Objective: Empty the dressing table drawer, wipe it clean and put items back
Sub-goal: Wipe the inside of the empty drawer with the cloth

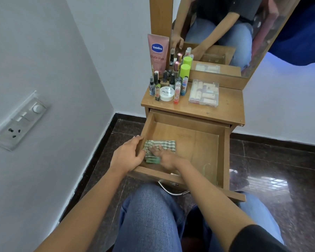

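The wooden drawer (pixel 198 142) of the dressing table stands pulled out, with only a cloth inside. My right hand (pixel 165 156) presses the green checked cloth (pixel 164 144) flat against the drawer floor at its near left corner, fingers straight. My left hand (pixel 127 155) grips the drawer's left wall (pixel 144 131), fingers curled over its edge. On the table top (pixel 225 108) stand a pink Vaseline tube (pixel 157 53), several nail polish bottles and small tubes (pixel 168 80), a white nail polish remover jar (pixel 166 93) and a clear plastic box (pixel 204 92) of small items.
A mirror (pixel 222 30) rises behind the table top and reflects my arms. The drawer's metal handle (pixel 171 190) hangs above my knees. A switch panel (pixel 18 122) is on the white wall to the left. Dark glossy floor tiles surround the table.
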A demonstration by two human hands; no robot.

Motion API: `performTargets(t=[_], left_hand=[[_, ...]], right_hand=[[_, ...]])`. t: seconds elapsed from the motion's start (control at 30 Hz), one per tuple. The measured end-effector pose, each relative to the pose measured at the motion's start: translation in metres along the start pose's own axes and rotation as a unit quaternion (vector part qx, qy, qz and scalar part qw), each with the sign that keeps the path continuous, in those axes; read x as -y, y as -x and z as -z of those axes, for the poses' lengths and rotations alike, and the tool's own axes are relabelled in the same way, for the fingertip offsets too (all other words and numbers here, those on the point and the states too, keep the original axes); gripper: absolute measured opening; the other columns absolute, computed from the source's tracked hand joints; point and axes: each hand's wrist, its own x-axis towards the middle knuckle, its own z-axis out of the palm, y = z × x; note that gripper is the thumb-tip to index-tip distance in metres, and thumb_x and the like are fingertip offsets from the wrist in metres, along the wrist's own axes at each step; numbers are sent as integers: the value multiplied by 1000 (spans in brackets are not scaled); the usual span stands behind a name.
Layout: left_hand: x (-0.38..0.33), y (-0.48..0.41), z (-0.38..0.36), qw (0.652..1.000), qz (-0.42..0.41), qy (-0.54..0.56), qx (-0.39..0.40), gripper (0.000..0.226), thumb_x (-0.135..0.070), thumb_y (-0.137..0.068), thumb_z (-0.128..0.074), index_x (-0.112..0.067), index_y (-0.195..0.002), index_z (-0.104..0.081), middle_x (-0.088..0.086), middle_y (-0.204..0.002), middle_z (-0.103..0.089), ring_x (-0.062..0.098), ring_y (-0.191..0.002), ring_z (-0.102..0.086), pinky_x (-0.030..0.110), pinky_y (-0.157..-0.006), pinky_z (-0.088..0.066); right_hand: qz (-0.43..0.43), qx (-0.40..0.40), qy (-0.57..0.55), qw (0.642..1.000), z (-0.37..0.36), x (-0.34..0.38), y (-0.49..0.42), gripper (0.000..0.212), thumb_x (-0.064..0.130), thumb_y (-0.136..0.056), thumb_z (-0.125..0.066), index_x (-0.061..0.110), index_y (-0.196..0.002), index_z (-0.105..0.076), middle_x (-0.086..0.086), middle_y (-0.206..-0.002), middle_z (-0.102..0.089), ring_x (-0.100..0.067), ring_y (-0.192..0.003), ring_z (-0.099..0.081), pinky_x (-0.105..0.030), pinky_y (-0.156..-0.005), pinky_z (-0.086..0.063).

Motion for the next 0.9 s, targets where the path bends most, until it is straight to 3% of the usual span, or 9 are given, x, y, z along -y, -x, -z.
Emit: performTargets(t=[0.13,0.33,0.53,0.8,0.9], left_hand=[[2,1,0,1000,-2,4,-2,57,-39,-94,-52,-29,-148,-37,-3,-152,-42,19,-131,-49,38,-99,-47],[3,1,0,1000,-9,12,-5,55,-40,-94,-50,-28,-147,-38,-4,-151,-43,18,-129,-52,38,-99,-48],[1,0,-1,1000,-11,6,-11,55,-40,-94,-51,-28,-147,-39,-5,-153,-41,18,-128,-52,39,-100,-47],[-8,-2,0,991,-101,-69,-60,48,-20,-95,-51,-12,-142,-47,10,-148,-47,24,-139,-42,40,-111,-37],[-22,-4,-4,974,-154,-150,-74,45,-22,-97,-49,-7,-139,-51,14,-144,-50,26,-136,-46,38,-112,-33]], right_hand=[[-17,-36,-20,999,25,-7,-11,78,-3,-94,-37,36,-151,-1,8,-158,11,-26,-145,14,-55,-117,5],[-68,-88,20,994,55,-46,-2,84,-14,-86,-32,22,-153,3,3,-159,14,-22,-146,14,-43,-117,5],[-121,-98,3,988,46,-81,35,84,-16,-86,-31,20,-153,5,0,-159,13,-24,-146,14,-45,-117,6],[-41,-67,-56,995,18,-79,67,83,-14,-86,-34,20,-153,0,1,-160,7,-21,-146,14,-40,-117,8],[13,-178,-121,977,26,-86,84,76,-14,-86,-38,23,-150,-19,8,-157,-12,-11,-146,-4,-34,-120,-7]])
